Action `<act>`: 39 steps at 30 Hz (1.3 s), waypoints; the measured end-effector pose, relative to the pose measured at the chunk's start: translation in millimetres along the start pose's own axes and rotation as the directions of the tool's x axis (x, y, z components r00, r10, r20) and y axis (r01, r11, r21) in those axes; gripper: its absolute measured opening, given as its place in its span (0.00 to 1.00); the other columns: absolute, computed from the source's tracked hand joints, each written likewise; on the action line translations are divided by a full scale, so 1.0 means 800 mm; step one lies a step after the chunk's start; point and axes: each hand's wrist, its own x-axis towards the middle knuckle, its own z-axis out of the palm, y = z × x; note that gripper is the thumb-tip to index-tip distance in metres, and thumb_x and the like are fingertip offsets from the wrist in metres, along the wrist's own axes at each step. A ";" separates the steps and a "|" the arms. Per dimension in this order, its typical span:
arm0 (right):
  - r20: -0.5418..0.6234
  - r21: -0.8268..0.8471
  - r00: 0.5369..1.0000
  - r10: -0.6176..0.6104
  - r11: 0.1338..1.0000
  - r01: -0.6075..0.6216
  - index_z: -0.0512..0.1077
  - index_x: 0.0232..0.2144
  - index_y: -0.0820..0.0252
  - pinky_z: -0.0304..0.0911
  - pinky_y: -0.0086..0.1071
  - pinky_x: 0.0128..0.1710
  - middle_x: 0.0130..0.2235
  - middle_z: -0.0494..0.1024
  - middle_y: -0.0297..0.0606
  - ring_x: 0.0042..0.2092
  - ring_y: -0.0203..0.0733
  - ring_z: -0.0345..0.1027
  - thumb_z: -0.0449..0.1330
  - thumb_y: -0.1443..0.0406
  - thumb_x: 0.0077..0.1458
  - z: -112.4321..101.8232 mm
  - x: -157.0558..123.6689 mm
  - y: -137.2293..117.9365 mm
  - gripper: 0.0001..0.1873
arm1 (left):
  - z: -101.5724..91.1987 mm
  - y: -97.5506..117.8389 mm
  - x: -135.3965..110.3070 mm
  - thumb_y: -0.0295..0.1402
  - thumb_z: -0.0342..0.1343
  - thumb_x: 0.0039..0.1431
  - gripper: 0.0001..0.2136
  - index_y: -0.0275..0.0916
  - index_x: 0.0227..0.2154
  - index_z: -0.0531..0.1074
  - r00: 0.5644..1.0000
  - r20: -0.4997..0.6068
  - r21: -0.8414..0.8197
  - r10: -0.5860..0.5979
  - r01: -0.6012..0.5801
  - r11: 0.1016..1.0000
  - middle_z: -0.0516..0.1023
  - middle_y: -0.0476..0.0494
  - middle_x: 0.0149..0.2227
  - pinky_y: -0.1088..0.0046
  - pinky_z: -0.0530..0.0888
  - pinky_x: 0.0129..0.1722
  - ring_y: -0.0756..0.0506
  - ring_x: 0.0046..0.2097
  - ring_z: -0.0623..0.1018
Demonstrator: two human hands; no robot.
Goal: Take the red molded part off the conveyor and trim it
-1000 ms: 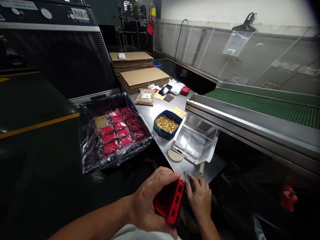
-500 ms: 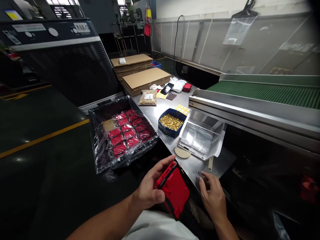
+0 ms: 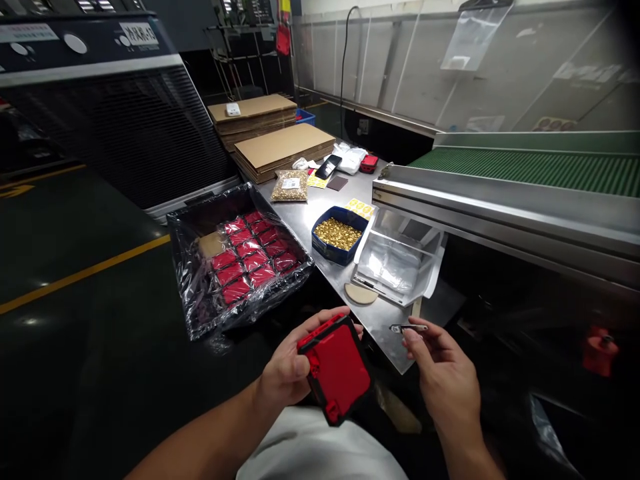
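Note:
My left hand (image 3: 289, 365) is wrapped around a red-and-black plastic case (image 3: 341, 367), thumb on its near edge and fingers behind it. The case is tilted, its broad red face toward me, with red latch-like parts along the left side. To the right, my right hand (image 3: 443, 363) pinches a small slim metal tool (image 3: 409, 327) between thumb and fingers. Its exact kind is too small to make out. The tool is apart from the case, over the corner of the metal table (image 3: 385, 333). A beige half-round pad (image 3: 361, 294) lies on the table beyond my hands.
A plastic-lined black crate (image 3: 180, 267) with several red cases stands at left. A blue bin (image 3: 320, 250) of gold-coloured small parts sits beside a white tray (image 3: 434, 283) with clear bags. Behind are a bag of gold parts (image 3: 290, 186), cardboard stacks (image 3: 283, 147) and a green conveyor (image 3: 520, 163).
My right hand has brought the metal tool up off the table area, and more of it shows. The case in my left hand has turned its red face more toward me. The view has shifted slightly.

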 end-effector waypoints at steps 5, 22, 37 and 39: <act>0.110 0.065 0.994 -0.012 0.998 0.005 0.74 0.46 0.60 0.74 0.29 0.32 0.35 0.81 0.42 0.33 0.40 0.75 0.67 0.50 0.50 0.000 -0.014 -0.023 0.26 | -0.005 -0.002 0.001 0.45 0.68 0.44 0.40 0.35 0.60 0.64 1.000 -0.013 0.052 -0.001 0.002 0.999 0.70 0.30 0.57 0.58 0.72 0.54 0.29 0.60 0.69; 0.214 -0.002 0.888 -0.406 0.909 0.416 0.74 0.45 0.53 0.73 0.17 0.42 0.41 0.83 0.36 0.39 0.36 0.79 0.64 0.65 0.57 -0.003 -0.072 -0.076 0.12 | 0.007 0.007 0.000 0.23 0.61 0.33 0.45 0.36 0.62 0.61 0.888 0.367 0.823 0.277 -0.449 0.348 0.63 0.34 0.56 0.62 0.77 0.50 0.36 0.54 0.71; 0.277 0.043 0.909 -0.311 0.949 0.312 0.76 0.42 0.52 0.75 0.21 0.37 0.38 0.84 0.37 0.36 0.40 0.80 0.64 0.66 0.56 0.000 -0.068 -0.088 0.10 | -0.001 0.010 0.004 0.27 0.60 0.36 0.40 0.25 0.59 0.63 0.771 0.547 0.790 0.326 -0.604 0.103 0.66 0.31 0.54 0.54 0.64 0.65 0.35 0.58 0.68; 0.267 0.027 0.911 -0.313 0.948 0.318 0.77 0.41 0.52 0.76 0.22 0.37 0.37 0.84 0.38 0.36 0.41 0.80 0.65 0.65 0.55 0.001 -0.068 -0.089 0.09 | -0.001 0.011 0.004 0.27 0.60 0.36 0.39 0.25 0.58 0.63 0.764 0.558 0.786 0.326 -0.612 0.088 0.66 0.31 0.53 0.53 0.63 0.65 0.36 0.57 0.69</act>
